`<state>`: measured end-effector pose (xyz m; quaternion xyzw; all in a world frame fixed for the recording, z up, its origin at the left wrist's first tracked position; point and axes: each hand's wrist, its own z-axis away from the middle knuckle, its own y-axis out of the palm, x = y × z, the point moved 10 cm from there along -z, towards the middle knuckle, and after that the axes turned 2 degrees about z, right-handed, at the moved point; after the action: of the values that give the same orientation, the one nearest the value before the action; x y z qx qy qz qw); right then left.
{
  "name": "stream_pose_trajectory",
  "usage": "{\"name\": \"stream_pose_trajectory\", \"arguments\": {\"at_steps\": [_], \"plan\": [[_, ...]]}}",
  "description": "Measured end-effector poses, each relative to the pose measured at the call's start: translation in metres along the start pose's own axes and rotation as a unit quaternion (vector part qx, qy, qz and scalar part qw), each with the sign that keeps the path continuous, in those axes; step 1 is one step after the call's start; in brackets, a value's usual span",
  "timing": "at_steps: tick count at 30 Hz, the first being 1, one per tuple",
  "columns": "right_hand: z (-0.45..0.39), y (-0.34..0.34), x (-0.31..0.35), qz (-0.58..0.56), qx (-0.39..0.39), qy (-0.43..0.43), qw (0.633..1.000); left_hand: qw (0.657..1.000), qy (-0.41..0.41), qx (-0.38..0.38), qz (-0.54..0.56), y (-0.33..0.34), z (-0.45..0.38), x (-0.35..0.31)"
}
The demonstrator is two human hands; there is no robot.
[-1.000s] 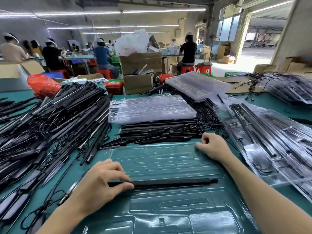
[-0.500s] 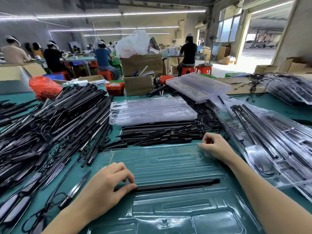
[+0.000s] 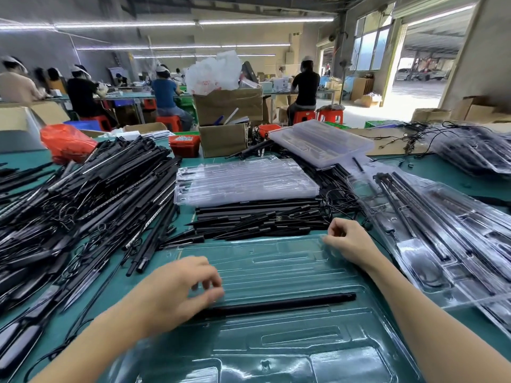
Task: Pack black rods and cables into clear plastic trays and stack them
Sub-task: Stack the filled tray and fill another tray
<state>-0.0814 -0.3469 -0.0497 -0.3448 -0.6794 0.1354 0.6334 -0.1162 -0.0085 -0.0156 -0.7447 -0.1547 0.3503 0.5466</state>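
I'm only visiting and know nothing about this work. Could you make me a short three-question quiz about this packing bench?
1. True or false: a black rod already lies in the clear tray nearest the person.
2. Which hand touches that tray's far edge? A) left hand B) right hand
3. Fill in: the stack of empty trays rests on a pile of black ____.

Key: 1 true; 2 B; 3 rods.

Green table [image 3: 442, 167]: rod pile [image 3: 83, 194], tray stack [image 3: 243, 178], clear tray [image 3: 276, 341].
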Motion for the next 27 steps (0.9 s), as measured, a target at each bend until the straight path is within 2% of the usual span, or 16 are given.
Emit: {"name": "stream_pose_trajectory", "arguments": {"at_steps": [5, 10, 13, 17, 27], "plan": [[0.002, 0.001, -0.001, -0.026, 0.007, 0.014, 1.0, 0.993, -0.086, -0.076, -0.001, -0.018, -0.056, 0.029], [0.0, 0.0, -0.003, -0.04, 0.005, 0.023, 0.999, 0.989, -0.145, -0.011, -0.043, 0.014, -0.095, 0.054], [-0.001, 0.0, -0.003, -0.025, 0.0, 0.023, 0.999, 0.981, -0.171, -0.018, -0.087, 0.022, -0.107, 0.054], [-0.002, -0.001, -0.004, -0.018, -0.009, 0.021, 1.0, 0.98, -0.166, -0.024, -0.108, 0.028, -0.116, 0.045], [-0.001, -0.004, -0.002, 0.003, -0.024, 0.016, 1.0, 0.989, -0.142, -0.036, -0.012, 0.032, -0.118, 0.038]]}}
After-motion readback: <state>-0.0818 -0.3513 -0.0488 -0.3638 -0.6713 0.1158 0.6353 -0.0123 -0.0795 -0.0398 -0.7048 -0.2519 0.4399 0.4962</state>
